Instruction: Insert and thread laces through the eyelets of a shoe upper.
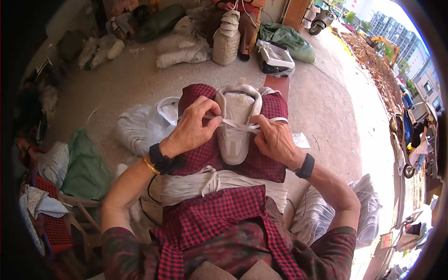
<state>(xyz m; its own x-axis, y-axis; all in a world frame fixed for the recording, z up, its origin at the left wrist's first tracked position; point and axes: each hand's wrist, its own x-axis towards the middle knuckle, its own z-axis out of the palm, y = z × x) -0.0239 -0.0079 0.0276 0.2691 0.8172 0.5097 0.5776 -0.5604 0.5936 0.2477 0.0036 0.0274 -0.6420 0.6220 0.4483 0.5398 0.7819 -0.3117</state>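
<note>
Red-checked apron (219, 214) underlies both hands, left (191, 128) and right (275, 140), pinching white lace (242, 125) across pale sneaker (235, 126).

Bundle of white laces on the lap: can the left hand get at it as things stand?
Probably yes, once free: the bundle of white laces lies uncovered just below the left hand, but that hand is pinching the lace on the white shoe.

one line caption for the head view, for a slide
Left hand and right hand thread a white lace through a white sneaker resting on a red checked cloth.
</note>
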